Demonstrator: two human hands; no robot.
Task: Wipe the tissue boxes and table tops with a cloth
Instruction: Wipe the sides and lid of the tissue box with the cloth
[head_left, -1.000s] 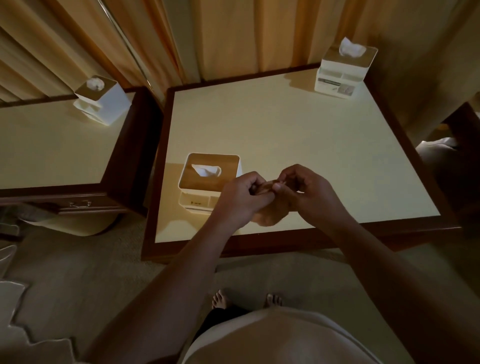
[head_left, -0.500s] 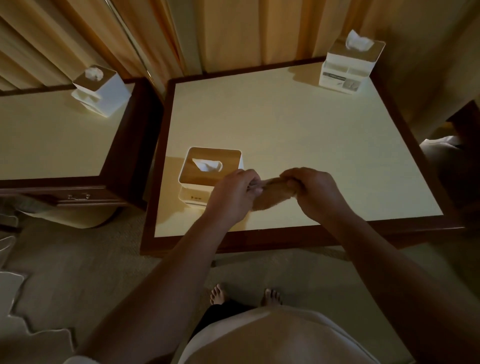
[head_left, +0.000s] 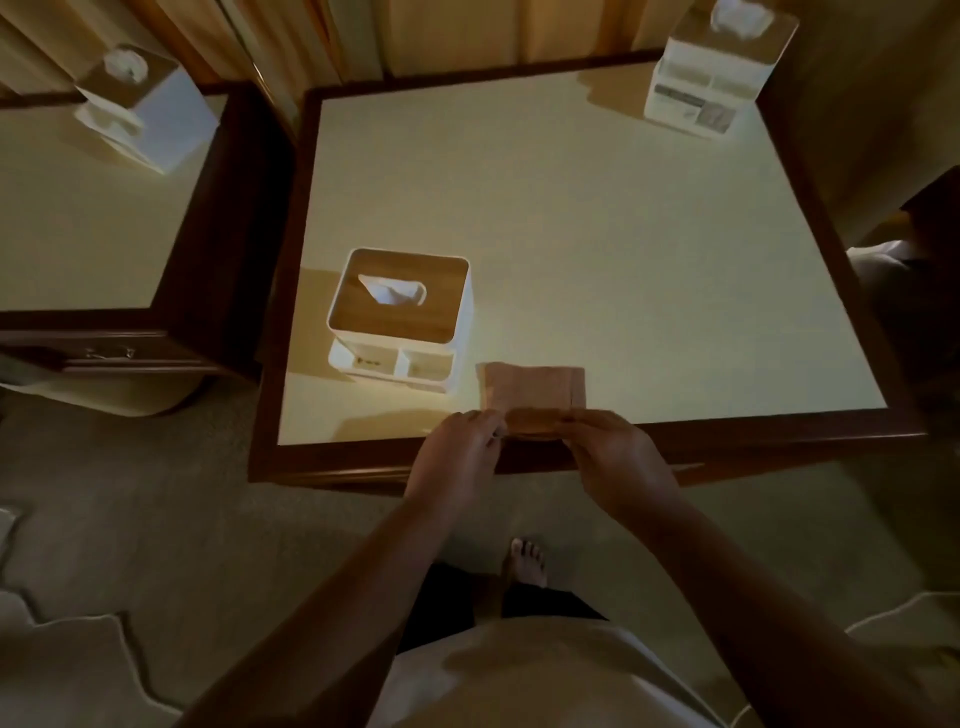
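At the bench's (head_left: 623, 234) front edge, the left hand (head_left: 457, 449) and right hand (head_left: 610, 449) pinch the near fold of a brown cloth (head_left: 535, 392), fingertips partly hidden. A tissue box (head_left: 400, 312) stands just left of it; open surface stretches to a second box (head_left: 711, 83), cropped at the far corner.
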